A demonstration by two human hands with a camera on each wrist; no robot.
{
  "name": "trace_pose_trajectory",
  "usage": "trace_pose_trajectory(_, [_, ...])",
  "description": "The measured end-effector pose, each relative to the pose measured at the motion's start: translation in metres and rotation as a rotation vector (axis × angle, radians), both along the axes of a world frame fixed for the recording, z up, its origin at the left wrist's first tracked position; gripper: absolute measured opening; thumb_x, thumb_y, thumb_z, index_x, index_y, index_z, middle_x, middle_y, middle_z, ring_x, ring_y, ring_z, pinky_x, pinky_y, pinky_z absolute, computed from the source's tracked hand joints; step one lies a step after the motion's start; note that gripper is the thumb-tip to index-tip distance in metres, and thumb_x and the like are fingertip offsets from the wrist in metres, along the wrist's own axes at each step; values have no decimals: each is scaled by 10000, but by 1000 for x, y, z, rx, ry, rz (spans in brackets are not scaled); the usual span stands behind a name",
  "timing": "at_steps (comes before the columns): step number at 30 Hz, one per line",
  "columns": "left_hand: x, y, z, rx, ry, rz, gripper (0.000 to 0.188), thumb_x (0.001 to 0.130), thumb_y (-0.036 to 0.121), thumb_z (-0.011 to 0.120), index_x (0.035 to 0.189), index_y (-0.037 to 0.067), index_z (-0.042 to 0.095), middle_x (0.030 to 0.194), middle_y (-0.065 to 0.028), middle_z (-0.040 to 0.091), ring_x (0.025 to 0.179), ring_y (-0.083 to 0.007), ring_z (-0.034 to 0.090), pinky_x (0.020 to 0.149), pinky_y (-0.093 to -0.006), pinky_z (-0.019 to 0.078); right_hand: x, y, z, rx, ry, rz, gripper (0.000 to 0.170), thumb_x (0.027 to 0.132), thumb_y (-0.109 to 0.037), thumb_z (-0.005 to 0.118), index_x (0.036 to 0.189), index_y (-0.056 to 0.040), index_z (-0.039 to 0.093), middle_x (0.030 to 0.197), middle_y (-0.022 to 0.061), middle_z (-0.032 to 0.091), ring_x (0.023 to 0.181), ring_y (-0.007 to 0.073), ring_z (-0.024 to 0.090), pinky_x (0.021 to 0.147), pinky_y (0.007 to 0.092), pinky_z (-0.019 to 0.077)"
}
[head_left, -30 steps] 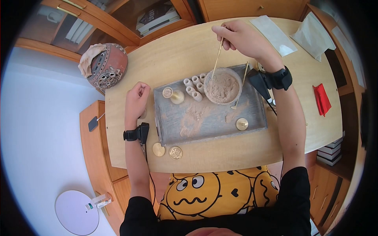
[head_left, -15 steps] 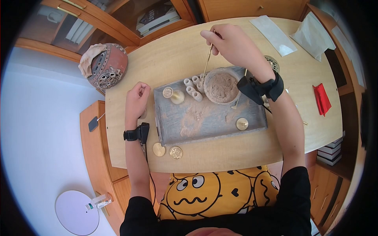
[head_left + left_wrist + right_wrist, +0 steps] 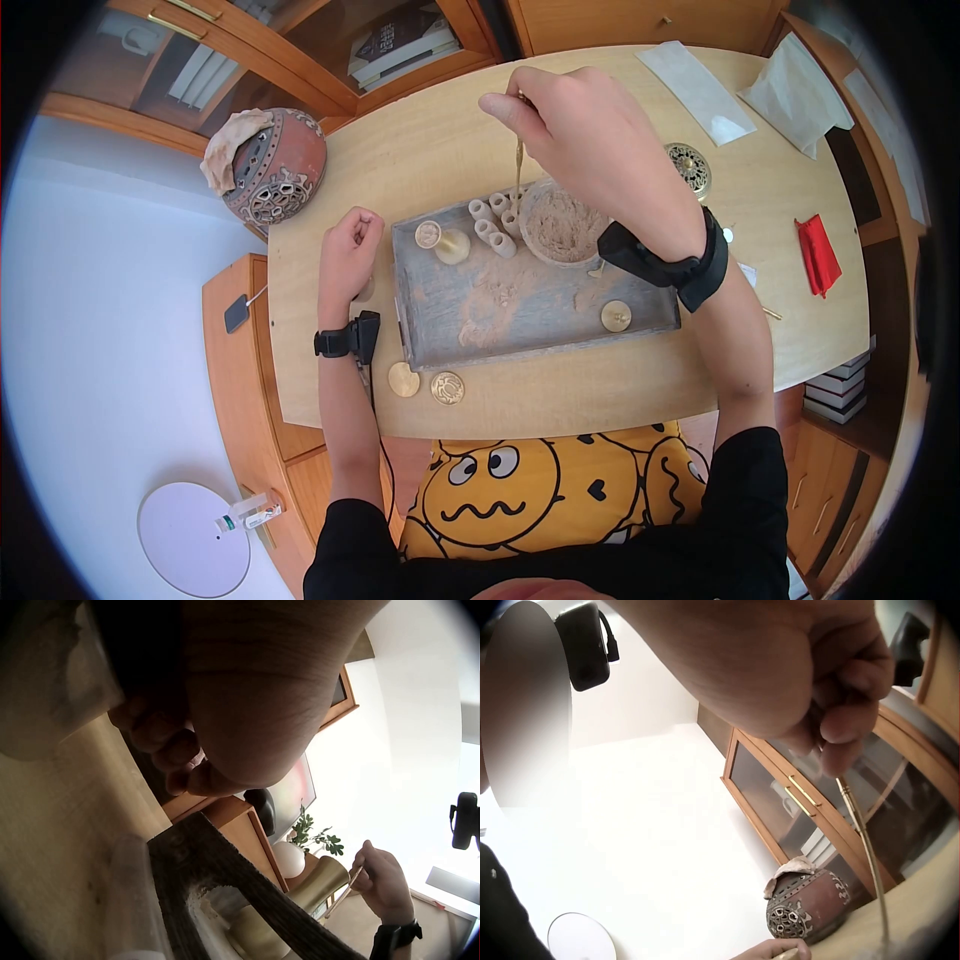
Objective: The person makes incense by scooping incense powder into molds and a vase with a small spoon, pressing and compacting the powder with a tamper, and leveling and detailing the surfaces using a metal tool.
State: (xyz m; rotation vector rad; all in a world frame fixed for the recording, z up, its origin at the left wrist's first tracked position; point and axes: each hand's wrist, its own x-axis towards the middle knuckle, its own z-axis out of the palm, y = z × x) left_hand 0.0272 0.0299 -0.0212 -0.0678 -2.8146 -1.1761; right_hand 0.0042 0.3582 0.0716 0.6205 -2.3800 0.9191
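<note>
A thin gold stick (image 3: 519,165) is pinched between the thumb and fingers of the right hand (image 3: 610,140), and it is pointed down. Its tip is seen by the small tubes (image 3: 501,244), just left of the bowl (image 3: 560,264); whether it is inside a tube cannot be told. The step in hand looks like careful work on the tubes with the tip. For the next move, a steady, soft touch seems to be called for, so that no tube is tipped. The bowl is filled with brown powder (image 3: 563,222). To the left of the tubes, a gold cup (image 3: 455,247) is set on the gray tray (image 3: 425,320). Left of the tray, the left hand (image 3: 350,250) is held with its fingers curled; whether anything is inside cannot be told. Two gold discs (image 3: 404,380) are laid near the tray's near left corner.
</note>
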Motion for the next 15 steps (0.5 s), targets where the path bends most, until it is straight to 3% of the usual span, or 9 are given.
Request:
trace_pose_trajectory(7, [1, 1, 1, -23, 7, 1, 165, 943, 132, 591, 856, -8, 591, 572, 22, 448, 532, -47, 376, 484, -252, 311, -9, 23, 5, 22, -144, 2, 352, 937, -269, 600, 760, 34, 640, 654, 231, 597, 664, 410, 615, 626, 462, 506])
trace_pose_trajectory(9, [1, 2, 1, -21, 9, 0, 168, 945, 133, 591, 854, -8, 591, 570, 23, 445, 531, -47, 374, 483, -252, 310, -16, 29, -4, 193, -123, 29, 361, 960, -266, 583, 770, 38, 625, 606, 202, 579, 592, 386, 587, 581, 439, 466])
trace_pose_trajectory(11, [0, 1, 1, -20, 11, -4, 170, 947, 134, 590, 853, -7, 591, 568, 24, 443, 530, -46, 372, 482, -252, 309, -22, 26, -16, 208, -133, 34, 367, 961, -271, 579, 777, 42, 630, 619, 204, 589, 605, 391, 591, 591, 440, 471])
trace_pose_trajectory(13, [0, -2, 0, -14, -27, -3, 169, 961, 148, 599, 866, 9, 595, 660, 65, 468, 588, -15, 381, 509, -218, 294, -26, 24, -25, 222, -143, 39, 374, 961, -277, 575, 784, 46, 636, 631, 207, 599, 617, 395, 595, 601, 442, 477])
trace_pose_trajectory(15, [0, -1, 0, -15, -29, -5, 169, 961, 147, 599, 866, 8, 594, 664, 63, 471, 592, -15, 383, 512, -217, 297, -28, 19, -25, 210, -316, 117, 386, 963, -278, 568, 784, 55, 642, 649, 202, 622, 623, 360, 618, 609, 423, 489])
